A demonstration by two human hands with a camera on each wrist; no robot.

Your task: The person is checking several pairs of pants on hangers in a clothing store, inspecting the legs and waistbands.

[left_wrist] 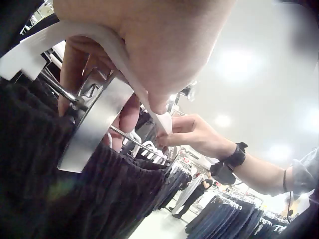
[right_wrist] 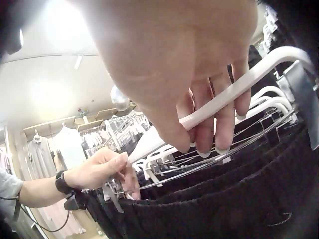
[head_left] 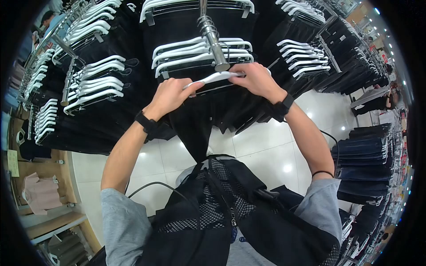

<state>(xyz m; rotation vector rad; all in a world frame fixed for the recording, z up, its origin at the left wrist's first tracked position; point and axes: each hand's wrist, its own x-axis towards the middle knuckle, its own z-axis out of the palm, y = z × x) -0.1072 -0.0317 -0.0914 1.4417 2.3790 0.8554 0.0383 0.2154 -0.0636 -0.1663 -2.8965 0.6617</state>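
A white clip hanger (head_left: 217,77) with black trousers (head_left: 191,126) below it is held level between both hands, just beneath the end of a metal rail. My left hand (head_left: 172,94) grips one arm of this hanger. Close up in the left wrist view, a broad metal clip (left_wrist: 94,130) bites the trousers' waistband near the left fingers. The other arm is held by my right hand (head_left: 256,80); in the right wrist view the thumb lies on the near side of the hanger (right_wrist: 234,92) and the fingers reach behind it. The hanger's hook is hidden.
The metal rail (head_left: 216,48) points toward me, with several white hangers (head_left: 202,57) of black trousers on it. More racks flank it on both sides, and jeans (head_left: 361,150) hang at the right. Pale floor tiles (head_left: 262,155) show below. A person (head_left: 386,99) stands far right.
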